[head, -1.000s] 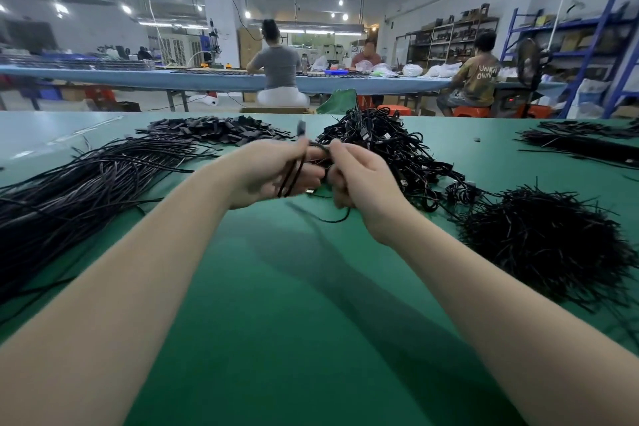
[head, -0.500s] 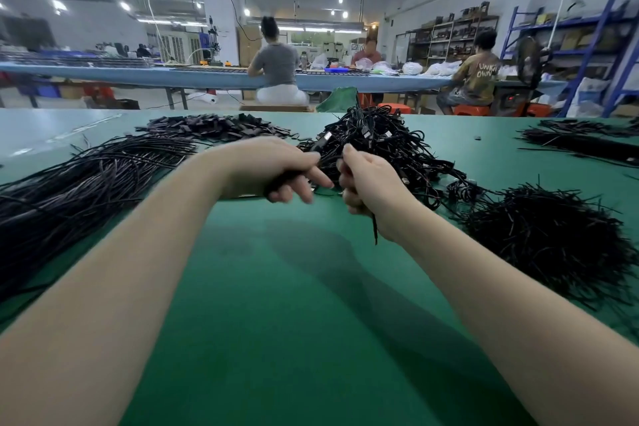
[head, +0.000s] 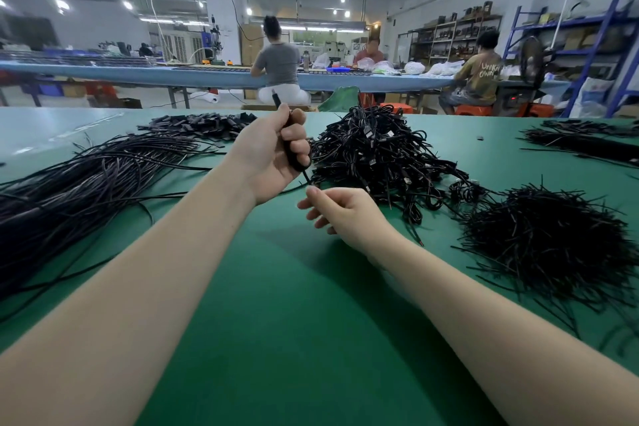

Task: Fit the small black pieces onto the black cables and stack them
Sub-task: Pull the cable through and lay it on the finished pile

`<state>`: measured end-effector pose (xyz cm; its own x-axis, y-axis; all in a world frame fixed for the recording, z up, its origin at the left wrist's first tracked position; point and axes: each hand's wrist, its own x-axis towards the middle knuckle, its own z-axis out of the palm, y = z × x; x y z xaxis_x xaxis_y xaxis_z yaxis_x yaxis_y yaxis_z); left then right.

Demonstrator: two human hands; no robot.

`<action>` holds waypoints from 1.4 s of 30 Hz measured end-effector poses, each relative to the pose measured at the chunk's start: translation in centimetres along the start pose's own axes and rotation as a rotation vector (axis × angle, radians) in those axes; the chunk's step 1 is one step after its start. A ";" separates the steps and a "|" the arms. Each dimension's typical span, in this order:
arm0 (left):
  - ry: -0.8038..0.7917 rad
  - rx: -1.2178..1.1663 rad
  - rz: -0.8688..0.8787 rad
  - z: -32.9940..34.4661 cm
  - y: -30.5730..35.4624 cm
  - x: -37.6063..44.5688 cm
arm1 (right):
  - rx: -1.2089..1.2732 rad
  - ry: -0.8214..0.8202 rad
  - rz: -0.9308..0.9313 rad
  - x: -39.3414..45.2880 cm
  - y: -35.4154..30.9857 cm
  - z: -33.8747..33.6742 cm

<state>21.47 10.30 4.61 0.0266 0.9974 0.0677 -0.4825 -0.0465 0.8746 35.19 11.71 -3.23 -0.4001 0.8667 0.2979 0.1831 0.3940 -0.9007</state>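
Cable (head: 289,145) sits upright in the left hand (head: 268,156), grip clenched round it at 12 o'clock, probably so the right hand (head: 337,209), pinching the tail below, can thread a piece on.

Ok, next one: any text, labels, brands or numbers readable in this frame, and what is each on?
"UNKN OWN": pale letters in two rows on the back of the olive T-shirt worn by the seated person at the far right of the blue bench.
Boxes on the blue shelving: any print is too small and blurred to read.
Nothing readable on the cables or the green table.
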 end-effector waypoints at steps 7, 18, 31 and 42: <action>-0.067 0.025 -0.131 -0.2 -2.1 0.2 | 0.424 0.042 0.262 0.8 0.2 -1.0; 0.056 0.366 -0.080 -0.1 -5.7 0.6 | 0.195 0.140 0.165 0.9 1.6 -0.6; 0.016 0.111 -0.063 -0.8 -6.4 0.9 | 0.128 -0.009 0.082 0.6 1.0 -0.4; 0.133 0.293 -0.043 -0.6 -7.6 1.0 | -0.717 0.120 -0.047 0.5 1.5 0.9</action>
<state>24.62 11.68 -2.29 -0.0830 0.9964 -0.0185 -0.2106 0.0006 0.9776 34.48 12.43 -4.74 -0.3282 0.8554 0.4008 0.7282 0.4993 -0.4695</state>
